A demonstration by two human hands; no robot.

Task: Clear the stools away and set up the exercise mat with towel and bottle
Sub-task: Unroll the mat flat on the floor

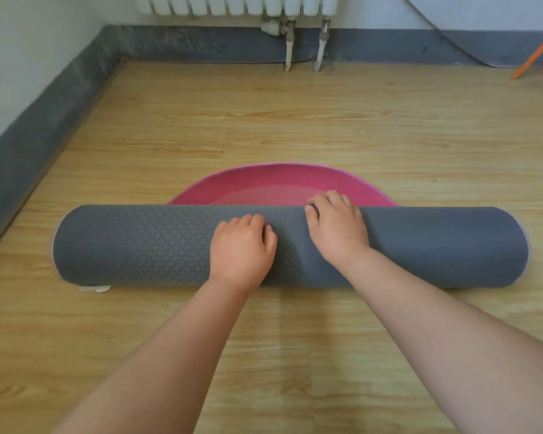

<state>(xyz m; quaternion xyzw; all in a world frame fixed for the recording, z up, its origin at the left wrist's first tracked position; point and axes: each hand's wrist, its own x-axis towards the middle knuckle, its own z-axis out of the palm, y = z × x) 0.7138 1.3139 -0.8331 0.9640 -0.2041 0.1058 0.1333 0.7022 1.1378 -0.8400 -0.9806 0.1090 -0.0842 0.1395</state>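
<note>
While the rolled mat (138, 245) hides the fingertips, 2 hands, left (240, 245) and right (337, 228), lie curled on it.

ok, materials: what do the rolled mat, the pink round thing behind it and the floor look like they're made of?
Rolled mat: probably foam or rubber, matte grey, embossed diamond texture.
Pink rug: looks like short-pile fabric, matte, with tonal rings and a paler bound edge; uncertain.
Floor: wood-look planks, likely laminate or vinyl, with printed-looking grain and a slight sheen.
</note>
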